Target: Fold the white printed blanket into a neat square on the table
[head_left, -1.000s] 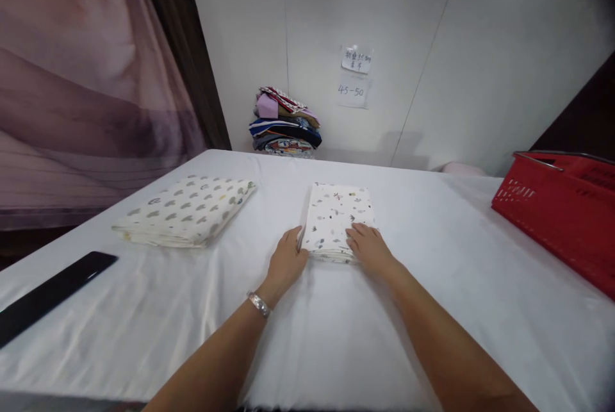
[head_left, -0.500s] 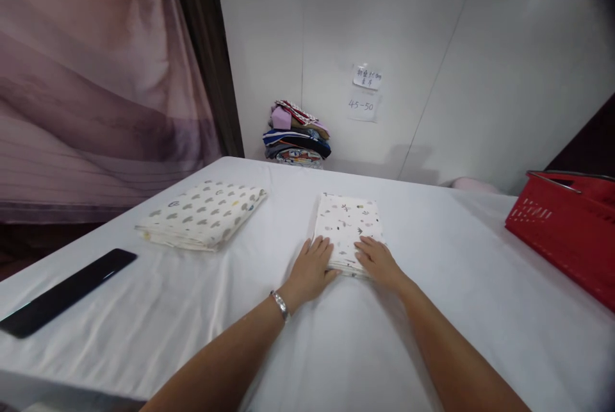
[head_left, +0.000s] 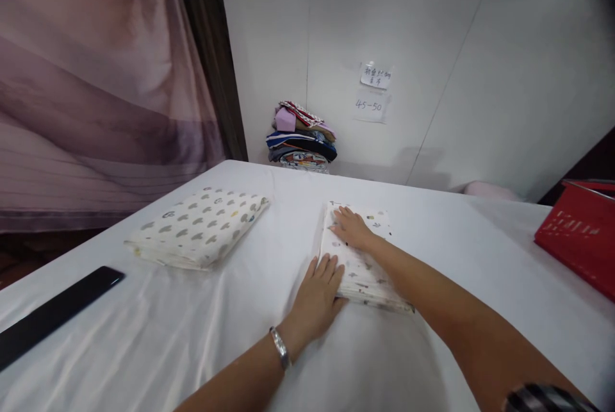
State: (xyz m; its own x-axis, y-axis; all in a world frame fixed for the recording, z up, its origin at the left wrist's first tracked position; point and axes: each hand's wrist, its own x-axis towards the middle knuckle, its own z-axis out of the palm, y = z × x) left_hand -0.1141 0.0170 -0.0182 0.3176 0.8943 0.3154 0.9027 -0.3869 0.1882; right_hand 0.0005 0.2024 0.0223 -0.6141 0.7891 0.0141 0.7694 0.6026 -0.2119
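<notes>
A folded white cloth with small coloured prints (head_left: 365, 271) lies flat on the white-covered table (head_left: 240, 335). My left hand (head_left: 319, 293), a silver bracelet at its wrist, rests on the near left corner of this cloth with fingers stretched out. Farther up, my right hand (head_left: 353, 229) lies flat on the cloth's upper part, its fingers spread and my forearm crossing over the right side. To the left is another folded cloth, white with grey cloud-like shapes (head_left: 199, 229), which neither hand touches.
A black flat slab-like object (head_left: 62, 309) lies at the left edge. On the right stands a red plastic basket (head_left: 576, 232). Behind the table, a stack of folded fabrics (head_left: 302, 140) is against the wall, beside paper signs (head_left: 369, 107). A pink curtain (head_left: 96, 79) hangs at left.
My right hand has moved from the cloth's near right side to its far upper part. The cloth now looks wider at its near edge. My left hand stays near the left corner.
</notes>
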